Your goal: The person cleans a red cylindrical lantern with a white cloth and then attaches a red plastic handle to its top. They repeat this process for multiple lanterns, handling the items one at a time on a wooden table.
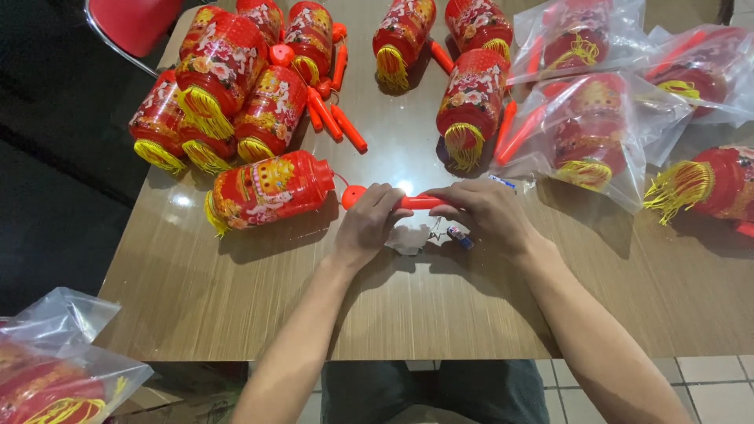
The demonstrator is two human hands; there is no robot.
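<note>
Both my hands hold an orange plastic handle stick (421, 202) just above the brown table (236, 298). My left hand (367, 224) grips its left end near the round orange cap (351, 196). My right hand (487, 212) grips its right end. A red lantern with floral print and a yellow tassel (267, 190) lies on its side just left of the cap, joined to it by a thin cord. Under my hands lie a scrap of white paper (407, 239) and a small battery (459, 235).
Several red lanterns with orange sticks (228, 86) crowd the table's back left and middle (470, 98). Bagged lanterns in clear plastic (589, 126) fill the back right. Another bagged lantern (47, 377) sits off the table at lower left. A red chair (133, 23) stands behind.
</note>
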